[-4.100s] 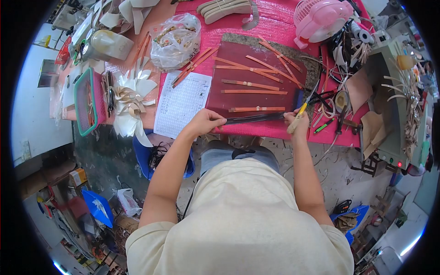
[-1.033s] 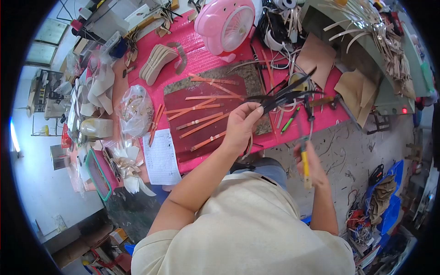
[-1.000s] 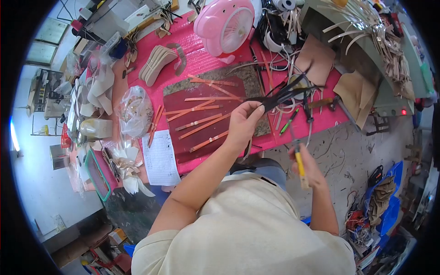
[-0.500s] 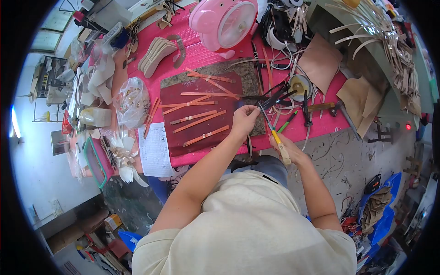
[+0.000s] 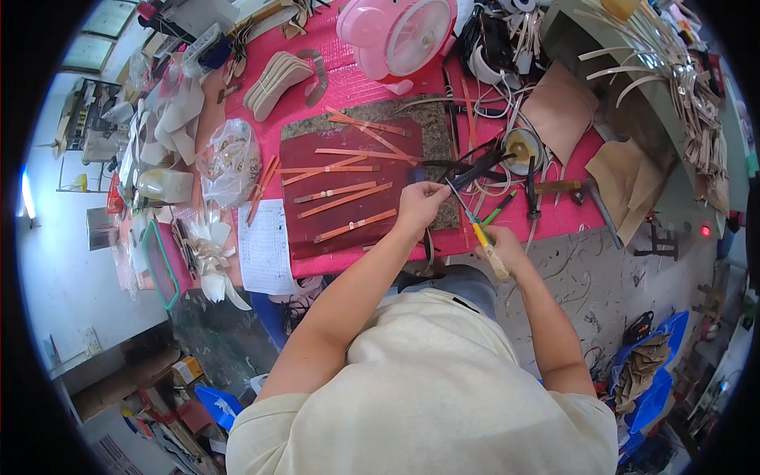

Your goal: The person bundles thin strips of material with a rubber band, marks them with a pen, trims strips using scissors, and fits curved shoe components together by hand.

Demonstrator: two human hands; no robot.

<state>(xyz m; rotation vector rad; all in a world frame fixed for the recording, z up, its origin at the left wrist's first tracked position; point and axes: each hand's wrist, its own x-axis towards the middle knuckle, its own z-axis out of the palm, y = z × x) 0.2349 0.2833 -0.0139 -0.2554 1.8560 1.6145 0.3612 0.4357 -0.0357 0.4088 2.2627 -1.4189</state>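
My left hand [image 5: 421, 207] is pinched at the end of a black strap [image 5: 478, 168], part of a dark bundle lying at the right of the mat. In my right hand [image 5: 507, 248] is a pair of scissors with yellow handles [image 5: 484, 237]. Their blades point up and left, the tips close to my left fingertips and the strap. Whether the blades touch the strap, I cannot tell. Several orange-brown strips [image 5: 348, 150] are spread over the dark red mat [image 5: 309, 226], left of my left hand.
Behind the mat stands a pink fan [image 5: 368, 63]. A hammer [image 5: 558, 187], a round tin [image 5: 522, 146] and a green pen [image 5: 497, 207] lie to the right. At left are a written sheet [image 5: 265, 249] and a plastic bag [image 5: 227, 162].
The view has shifted slightly. My left hand keeps its pinch, and the scissors stay in my right hand with their tips still close to the strap.
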